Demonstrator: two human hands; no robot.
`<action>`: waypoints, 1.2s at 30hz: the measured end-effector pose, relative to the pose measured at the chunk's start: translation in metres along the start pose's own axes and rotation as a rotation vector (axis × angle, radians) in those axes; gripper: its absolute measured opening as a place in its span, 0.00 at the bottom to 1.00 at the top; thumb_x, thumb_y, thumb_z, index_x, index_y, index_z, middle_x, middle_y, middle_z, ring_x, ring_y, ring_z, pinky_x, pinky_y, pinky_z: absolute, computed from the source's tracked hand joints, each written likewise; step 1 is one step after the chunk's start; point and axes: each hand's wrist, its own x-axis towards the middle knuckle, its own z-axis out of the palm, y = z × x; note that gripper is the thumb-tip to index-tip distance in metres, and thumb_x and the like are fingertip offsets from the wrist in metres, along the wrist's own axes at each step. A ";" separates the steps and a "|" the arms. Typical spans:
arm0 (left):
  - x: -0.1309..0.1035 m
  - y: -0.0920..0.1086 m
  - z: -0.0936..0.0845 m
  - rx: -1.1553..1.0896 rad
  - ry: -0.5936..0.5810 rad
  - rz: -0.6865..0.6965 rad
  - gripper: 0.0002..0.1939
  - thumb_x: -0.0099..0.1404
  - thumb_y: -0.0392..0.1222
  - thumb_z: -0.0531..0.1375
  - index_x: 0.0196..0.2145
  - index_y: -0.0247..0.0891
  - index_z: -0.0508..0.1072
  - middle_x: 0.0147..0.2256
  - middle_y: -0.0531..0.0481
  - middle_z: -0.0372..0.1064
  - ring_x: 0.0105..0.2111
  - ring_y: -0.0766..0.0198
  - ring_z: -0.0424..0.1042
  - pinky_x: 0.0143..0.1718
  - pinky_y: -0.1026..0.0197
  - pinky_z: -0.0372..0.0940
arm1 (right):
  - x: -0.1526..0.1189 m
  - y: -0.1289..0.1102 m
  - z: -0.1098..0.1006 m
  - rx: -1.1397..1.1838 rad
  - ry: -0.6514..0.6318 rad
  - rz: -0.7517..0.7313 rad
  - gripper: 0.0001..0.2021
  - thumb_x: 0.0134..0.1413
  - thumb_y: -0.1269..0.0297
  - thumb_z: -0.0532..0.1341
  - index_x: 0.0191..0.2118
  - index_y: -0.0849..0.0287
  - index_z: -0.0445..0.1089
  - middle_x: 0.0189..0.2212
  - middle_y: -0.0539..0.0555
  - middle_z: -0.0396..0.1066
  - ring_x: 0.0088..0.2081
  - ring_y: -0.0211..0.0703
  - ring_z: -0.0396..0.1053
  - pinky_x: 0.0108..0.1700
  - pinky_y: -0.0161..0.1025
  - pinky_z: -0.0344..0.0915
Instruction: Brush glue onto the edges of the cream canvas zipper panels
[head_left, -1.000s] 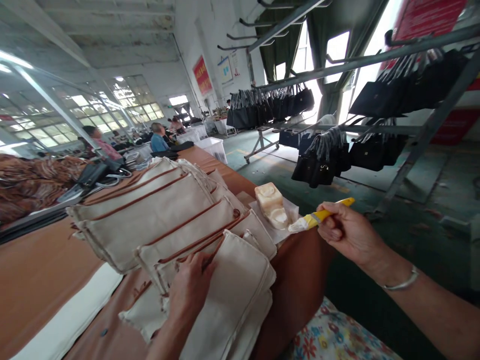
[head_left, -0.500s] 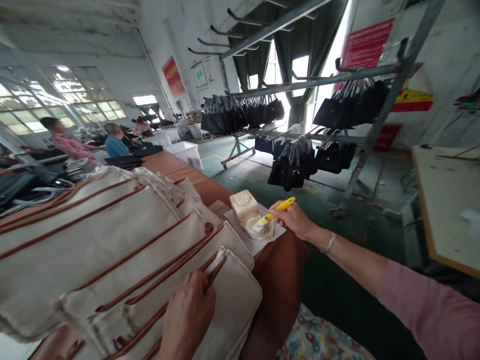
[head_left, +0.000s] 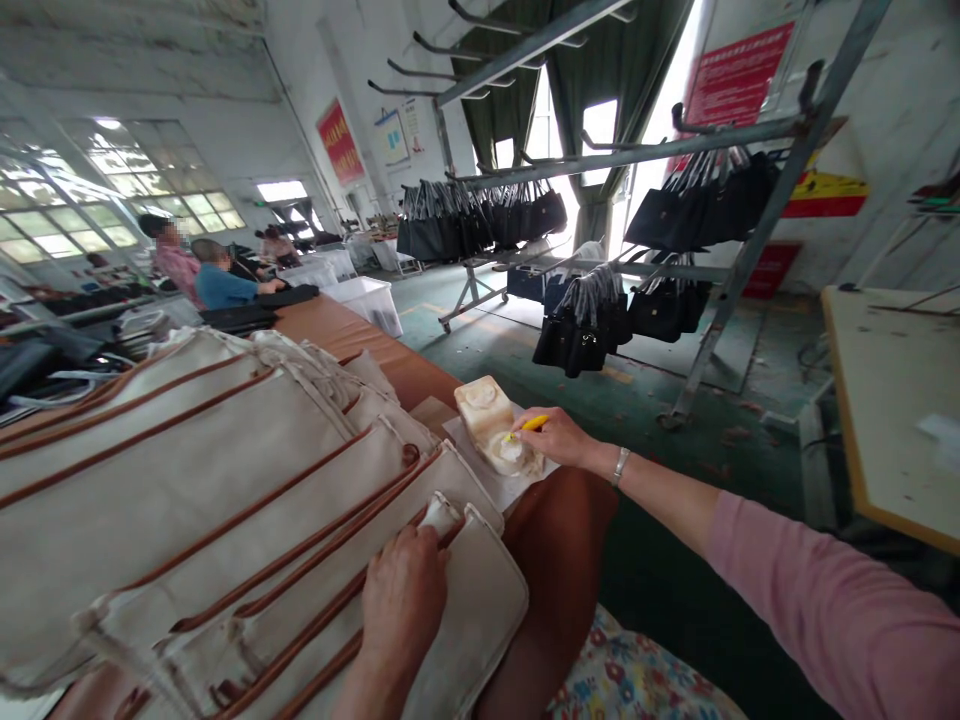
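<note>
My right hand [head_left: 561, 438] is closed around the yellow handle of a brush [head_left: 534, 423]. Its bristle end dips into the white paste in the lower part of a cut-open, stained plastic container [head_left: 484, 402]. My left hand [head_left: 407, 590] curls its fingers over the top edge of the nearest cream bag piece [head_left: 480, 590], which has brown trim; the fingertips are partly hidden. Several more cream bag pieces [head_left: 300, 430] with brown edging lie overlapped to the left. White paper [head_left: 510, 492] lies under the container.
A brown covering [head_left: 360, 335] spreads over the worktable. Beyond it stands a metal rack [head_left: 720, 330] hung with black handbags [head_left: 577, 335]. At the right is another table [head_left: 892, 400]. Two people work at the far left, near white bins [head_left: 367, 303].
My right hand has lowered and tilted the brush, bringing its bristles down into the paste. My left hand has shifted right and slightly up along the bag piece's edge.
</note>
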 end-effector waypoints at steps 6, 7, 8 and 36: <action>-0.031 0.004 -0.018 -0.167 0.034 -0.012 0.07 0.67 0.38 0.51 0.32 0.42 0.67 0.38 0.49 0.71 0.38 0.56 0.72 0.31 0.60 0.56 | -0.040 -0.011 -0.019 0.011 -0.098 -0.164 0.07 0.55 0.65 0.62 0.36 0.56 0.78 0.34 0.54 0.74 0.37 0.44 0.70 0.43 0.39 0.64; -0.035 0.004 -0.018 -0.196 0.017 -0.035 0.07 0.67 0.38 0.50 0.32 0.42 0.66 0.37 0.49 0.72 0.36 0.57 0.73 0.30 0.60 0.55 | -0.045 -0.017 -0.023 0.057 -0.061 -0.142 0.07 0.57 0.64 0.61 0.37 0.57 0.77 0.34 0.55 0.74 0.35 0.43 0.70 0.40 0.39 0.64; -0.038 0.003 -0.018 -0.236 0.000 -0.056 0.08 0.67 0.37 0.50 0.32 0.42 0.66 0.35 0.49 0.72 0.33 0.58 0.73 0.30 0.60 0.55 | -0.050 -0.025 -0.025 0.140 -0.011 -0.089 0.08 0.58 0.62 0.61 0.38 0.58 0.77 0.33 0.55 0.74 0.32 0.42 0.70 0.37 0.38 0.65; -0.075 0.015 0.006 -0.834 0.323 0.066 0.12 0.65 0.50 0.59 0.40 0.47 0.80 0.37 0.50 0.76 0.38 0.60 0.73 0.39 0.62 0.69 | -0.068 -0.122 -0.008 0.487 0.206 0.185 0.12 0.58 0.58 0.60 0.30 0.61 0.71 0.18 0.48 0.65 0.18 0.33 0.59 0.20 0.31 0.55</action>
